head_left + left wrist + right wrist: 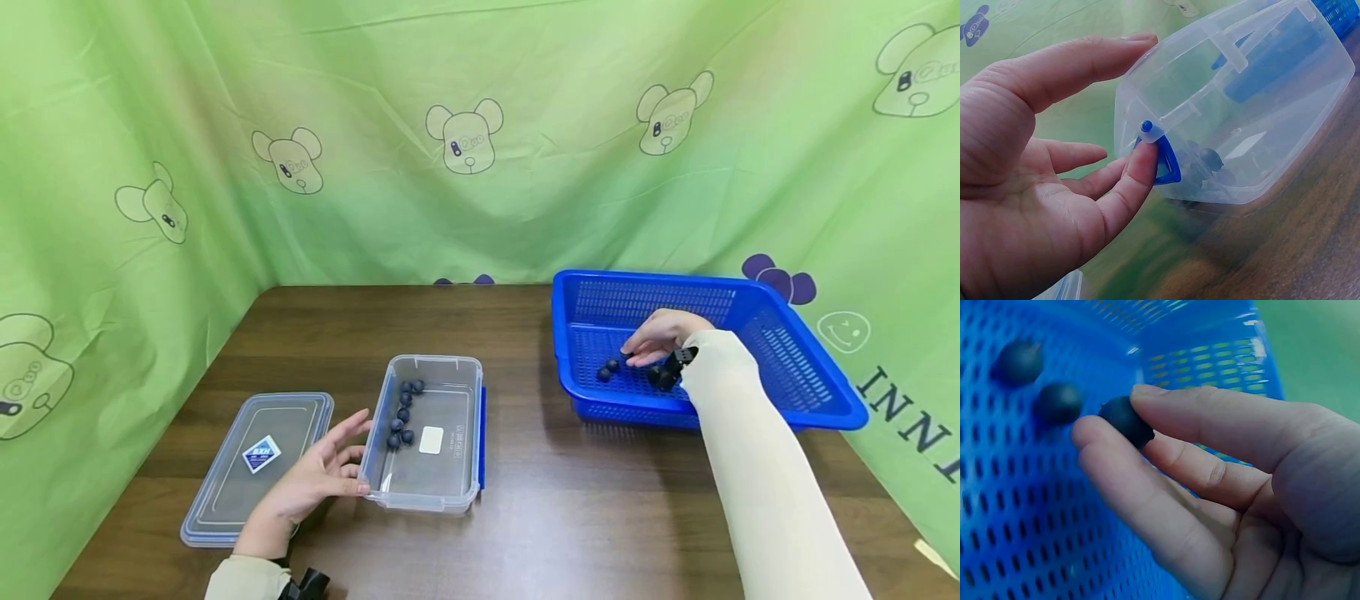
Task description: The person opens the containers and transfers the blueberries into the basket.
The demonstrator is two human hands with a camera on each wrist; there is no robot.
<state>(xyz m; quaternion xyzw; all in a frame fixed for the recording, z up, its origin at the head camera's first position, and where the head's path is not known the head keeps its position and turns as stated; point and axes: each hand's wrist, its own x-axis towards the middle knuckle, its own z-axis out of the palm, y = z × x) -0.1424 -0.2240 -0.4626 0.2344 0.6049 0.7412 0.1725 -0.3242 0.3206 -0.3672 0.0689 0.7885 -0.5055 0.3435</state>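
Note:
My right hand [662, 335] is inside a blue plastic basket [813, 383]. Between its thumb and fingertip it pinches a dark blueberry [1125, 420], seen closely in the right wrist view. Two more blueberries [1060, 403] lie on the basket floor beside it. My left hand [322, 475] rests against the left side of a clear, lidless plastic box [412, 502]. In the left wrist view, the thumb touches the box edge and a fingertip is on a blue latch [1171, 164], with the fingers loosely extended. Several blueberries [400, 425] lie along the box's left side.
A clear lid [217, 504] with a blue-and-white label lies left of the box, partly behind my left hand. Another blue latch [482, 437] hangs on the box's right side. The wooden table [540, 533] meets a green printed curtain [375, 225] at the back.

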